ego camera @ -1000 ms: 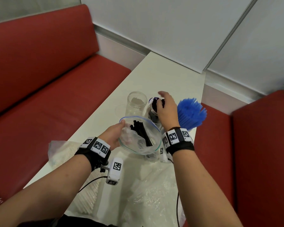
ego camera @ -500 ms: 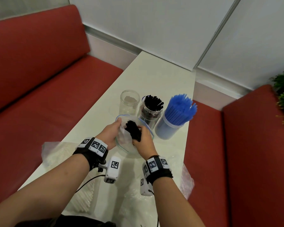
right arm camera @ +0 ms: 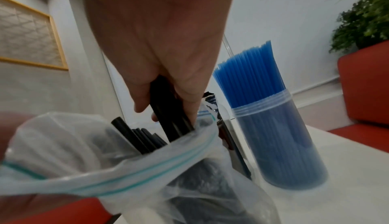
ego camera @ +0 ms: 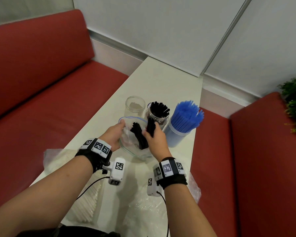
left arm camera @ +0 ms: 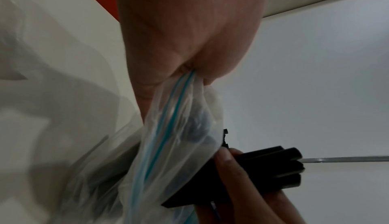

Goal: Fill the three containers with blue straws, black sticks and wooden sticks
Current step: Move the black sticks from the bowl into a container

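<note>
Three clear jars stand in a row: an empty jar (ego camera: 135, 106), a middle jar (ego camera: 158, 113) holding black sticks (ego camera: 159, 108), and a jar (ego camera: 176, 134) packed with upright blue straws (ego camera: 186, 115); more black sticks sit in an open bag (ego camera: 135, 142)

The zip bag (ego camera: 126, 144) and right hand (ego camera: 155, 140) hide the black sticks' (ego camera: 140, 135) lower ends.

The hands are overlooked from the head; the zip bag (left arm camera: 179, 136) is shared closely by both wrist views.
</note>
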